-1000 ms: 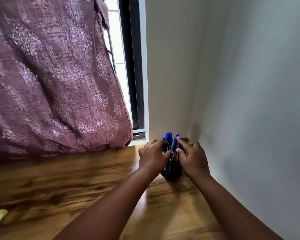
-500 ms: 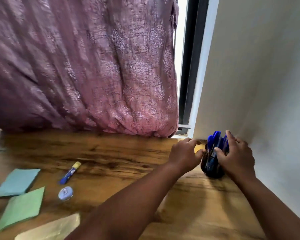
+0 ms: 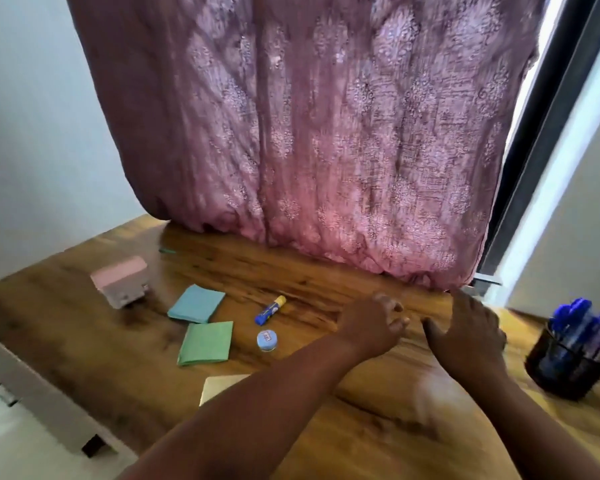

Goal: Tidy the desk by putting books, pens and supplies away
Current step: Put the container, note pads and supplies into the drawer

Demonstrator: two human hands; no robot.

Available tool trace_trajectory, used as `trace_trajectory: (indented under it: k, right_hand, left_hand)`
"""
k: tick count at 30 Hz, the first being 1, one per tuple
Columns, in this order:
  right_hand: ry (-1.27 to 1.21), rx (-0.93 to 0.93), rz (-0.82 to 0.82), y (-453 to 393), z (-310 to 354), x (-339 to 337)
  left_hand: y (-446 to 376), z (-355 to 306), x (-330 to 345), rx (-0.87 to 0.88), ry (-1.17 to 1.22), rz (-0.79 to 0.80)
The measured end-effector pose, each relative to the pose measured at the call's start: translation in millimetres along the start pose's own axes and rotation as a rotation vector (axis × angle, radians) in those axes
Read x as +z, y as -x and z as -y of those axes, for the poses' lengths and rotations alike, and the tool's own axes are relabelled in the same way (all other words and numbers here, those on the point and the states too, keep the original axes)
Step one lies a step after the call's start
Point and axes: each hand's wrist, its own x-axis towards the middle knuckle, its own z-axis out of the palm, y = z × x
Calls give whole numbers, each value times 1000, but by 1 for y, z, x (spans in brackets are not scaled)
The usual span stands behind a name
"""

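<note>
A black mesh pen holder (image 3: pixel 568 368) full of blue pens (image 3: pixel 579 323) stands at the desk's right end by the wall. My right hand (image 3: pixel 468 334) hovers over the wood to its left, fingers spread and empty. My left hand (image 3: pixel 374 323) is beside it, fingers loosely curled, holding nothing. Left of the hands lie a blue-and-yellow glue stick (image 3: pixel 270 310), a small round blue tin (image 3: pixel 268 340), a blue sticky-note pad (image 3: pixel 196 303), a green pad (image 3: pixel 206 342) and a pale yellow pad (image 3: pixel 218 386), partly hidden by my left forearm.
A pink box-shaped object (image 3: pixel 121 285) sits at the desk's left. A mauve patterned curtain (image 3: pixel 326 150) hangs down onto the back of the wooden desk (image 3: pixel 326 282). The window frame (image 3: pixel 548 133) and white walls close the right corner.
Both hands have let go of the pen holder and moved left, away from it. The view has swung left, showing the pads, glue stick, tin and pink box.
</note>
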Motion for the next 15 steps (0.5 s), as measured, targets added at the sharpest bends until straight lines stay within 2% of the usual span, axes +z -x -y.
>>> trace_trajectory:
  k: [5,10,13,15]
  right_hand:
    - [36,-144,22,39,81,41]
    - [45,-202,40,92,178,91]
    - [41,-231,88,129,242,129]
    - [30,-322,146,155,279,152]
  left_hand:
    - [44,82,-56,24,-55,-33]
    - [110,187,-112,85,-159,-112]
    - [156,260,-148,-20,-193,30]
    - [184,306,-163,-18,-201,90]
